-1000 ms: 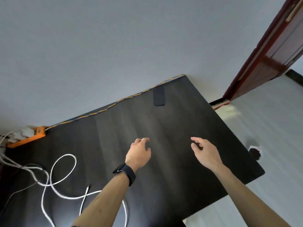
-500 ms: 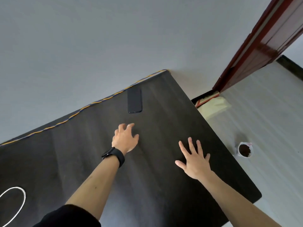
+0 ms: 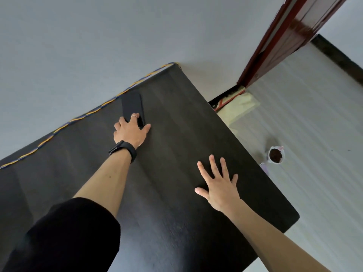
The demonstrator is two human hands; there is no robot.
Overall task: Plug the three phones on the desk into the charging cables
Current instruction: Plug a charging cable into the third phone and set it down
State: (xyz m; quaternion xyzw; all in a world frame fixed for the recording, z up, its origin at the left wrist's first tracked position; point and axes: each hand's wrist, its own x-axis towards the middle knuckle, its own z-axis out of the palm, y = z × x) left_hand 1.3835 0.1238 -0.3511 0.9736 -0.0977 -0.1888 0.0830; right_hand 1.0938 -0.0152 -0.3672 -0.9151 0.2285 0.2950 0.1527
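Observation:
A black phone (image 3: 131,105) lies flat near the far edge of the dark desk (image 3: 176,134), close to the wall. My left hand (image 3: 130,130), with a black watch on the wrist and a ring on one finger, rests on the phone's near end, fingers over it and thumb at its right side. The phone still lies on the desk. My right hand (image 3: 220,185) is spread flat on the desk to the right, holding nothing. No other phone and no charging cable is in view.
A yellow and blue braided cord (image 3: 78,119) runs along the desk's far edge against the grey wall. To the right of the desk, a small cup of dark grounds (image 3: 276,155) stands on the floor. A red-brown door frame (image 3: 275,46) is at the upper right.
My left hand has reached forward from the middle of the desk onto the black phone. My right hand has spread flat on the desk. The view has turned right, so the white cables have left the frame.

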